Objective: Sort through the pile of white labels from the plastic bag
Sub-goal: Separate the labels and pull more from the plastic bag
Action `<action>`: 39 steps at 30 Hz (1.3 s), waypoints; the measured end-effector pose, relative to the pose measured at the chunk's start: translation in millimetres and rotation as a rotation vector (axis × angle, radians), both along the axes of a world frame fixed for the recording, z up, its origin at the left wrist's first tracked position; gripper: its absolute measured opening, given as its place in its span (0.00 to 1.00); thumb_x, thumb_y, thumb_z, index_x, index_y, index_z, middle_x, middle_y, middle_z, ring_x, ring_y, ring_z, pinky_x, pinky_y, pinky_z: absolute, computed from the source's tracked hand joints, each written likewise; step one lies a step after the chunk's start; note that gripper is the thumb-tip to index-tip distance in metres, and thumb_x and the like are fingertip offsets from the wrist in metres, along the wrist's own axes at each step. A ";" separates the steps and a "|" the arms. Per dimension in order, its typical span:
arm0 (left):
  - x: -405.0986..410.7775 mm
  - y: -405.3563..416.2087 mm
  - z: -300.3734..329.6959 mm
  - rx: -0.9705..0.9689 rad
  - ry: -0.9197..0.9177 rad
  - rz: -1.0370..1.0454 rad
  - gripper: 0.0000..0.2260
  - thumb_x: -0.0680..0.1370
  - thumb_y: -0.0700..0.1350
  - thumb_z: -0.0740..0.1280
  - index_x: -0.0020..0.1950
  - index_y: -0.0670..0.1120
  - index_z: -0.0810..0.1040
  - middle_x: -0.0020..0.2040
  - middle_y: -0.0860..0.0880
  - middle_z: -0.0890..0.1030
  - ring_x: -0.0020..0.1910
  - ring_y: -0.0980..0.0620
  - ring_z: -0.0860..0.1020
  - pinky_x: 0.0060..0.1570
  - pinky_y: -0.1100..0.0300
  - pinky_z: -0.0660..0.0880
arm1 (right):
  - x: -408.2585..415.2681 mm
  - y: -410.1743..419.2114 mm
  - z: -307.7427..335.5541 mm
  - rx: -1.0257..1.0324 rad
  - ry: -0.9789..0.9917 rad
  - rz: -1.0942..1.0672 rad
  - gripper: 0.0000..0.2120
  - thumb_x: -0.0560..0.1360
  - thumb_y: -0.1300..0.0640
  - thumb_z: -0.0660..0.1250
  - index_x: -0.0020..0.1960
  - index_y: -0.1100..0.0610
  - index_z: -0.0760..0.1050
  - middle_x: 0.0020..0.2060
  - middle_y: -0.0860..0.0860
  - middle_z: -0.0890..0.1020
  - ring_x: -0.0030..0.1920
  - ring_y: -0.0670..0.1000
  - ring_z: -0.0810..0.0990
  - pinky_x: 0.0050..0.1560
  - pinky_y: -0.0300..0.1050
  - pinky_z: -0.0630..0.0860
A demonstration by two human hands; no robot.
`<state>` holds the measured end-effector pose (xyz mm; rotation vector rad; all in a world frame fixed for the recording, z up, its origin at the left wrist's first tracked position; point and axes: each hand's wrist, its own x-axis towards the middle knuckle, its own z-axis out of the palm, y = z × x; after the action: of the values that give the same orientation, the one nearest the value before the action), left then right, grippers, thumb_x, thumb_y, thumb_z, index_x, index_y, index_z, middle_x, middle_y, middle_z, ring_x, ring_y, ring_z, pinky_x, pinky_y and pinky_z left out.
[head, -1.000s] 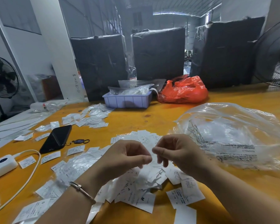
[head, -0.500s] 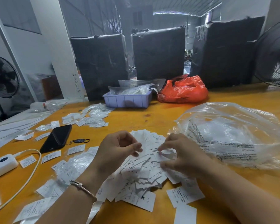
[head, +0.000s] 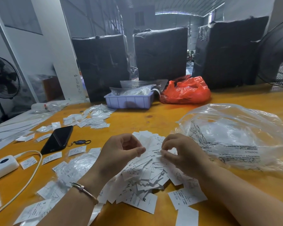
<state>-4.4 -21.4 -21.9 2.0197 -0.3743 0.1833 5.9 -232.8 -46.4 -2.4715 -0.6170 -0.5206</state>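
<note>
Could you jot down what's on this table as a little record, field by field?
Surface: orange table
Centre: pile of white labels, some printed S, M, L, XL
Left hand: fingers curled over the pile; whether it pinches a label is unclear
Right hand: pinches a label at the pile's top
Right side: clear plastic bag
Left side: black phone, white power bank
Far edge: lilac tray, red bag

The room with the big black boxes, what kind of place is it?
Probably a warehouse or garment packing workshop: big black-wrapped bales stand behind the wooden table, a pile of size labels lies on it, and industrial fans stand nearby.
</note>
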 end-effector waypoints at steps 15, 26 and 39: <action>-4.0 -0.6 4.3 -0.070 0.069 -0.037 0.06 0.73 0.37 0.74 0.48 0.41 0.81 0.39 0.48 0.87 0.38 0.49 0.86 0.35 0.64 0.77 | -11.1 -3.6 24.1 1.097 0.480 0.196 0.09 0.72 0.72 0.66 0.44 0.60 0.79 0.39 0.57 0.85 0.41 0.52 0.84 0.41 0.41 0.77; -6.4 -3.7 3.4 -0.124 0.015 -0.129 0.10 0.68 0.41 0.77 0.46 0.40 0.83 0.40 0.46 0.87 0.39 0.49 0.86 0.35 0.68 0.77 | -27.8 4.9 39.7 0.888 0.078 0.255 0.12 0.74 0.68 0.67 0.41 0.53 0.83 0.35 0.47 0.84 0.36 0.43 0.78 0.38 0.34 0.73; -6.8 -5.0 4.3 -0.138 -0.017 -0.160 0.10 0.67 0.41 0.77 0.45 0.40 0.84 0.39 0.46 0.87 0.39 0.49 0.86 0.37 0.68 0.77 | -24.8 5.1 34.5 0.694 -0.027 0.218 0.08 0.75 0.68 0.67 0.39 0.62 0.81 0.35 0.56 0.78 0.37 0.60 0.73 0.37 0.54 0.69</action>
<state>-11.2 -26.4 -17.6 1.8442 -0.5184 0.1234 -18.9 -227.7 -11.9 -1.7270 -0.5828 -0.5646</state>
